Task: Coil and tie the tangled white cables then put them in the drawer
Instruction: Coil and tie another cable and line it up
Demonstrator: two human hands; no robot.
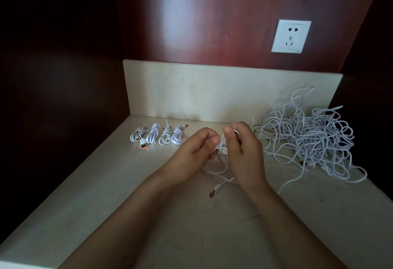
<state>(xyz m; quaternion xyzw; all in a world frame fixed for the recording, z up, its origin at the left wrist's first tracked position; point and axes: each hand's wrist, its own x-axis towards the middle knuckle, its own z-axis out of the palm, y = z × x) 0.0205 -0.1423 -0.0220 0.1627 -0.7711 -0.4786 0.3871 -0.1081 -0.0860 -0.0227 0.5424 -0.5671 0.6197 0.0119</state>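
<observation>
Countertop (102, 209) shows 4 coils (153, 135), 1 tangle (308, 139), 1 pinched cable (218, 186).

A white wall socket (291, 36) on red-brown paneling (212, 17).

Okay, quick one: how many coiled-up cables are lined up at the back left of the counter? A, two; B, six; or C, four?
C: four coiled cables lie side by side in one row, well apart from the tangled pile on the right.
</observation>
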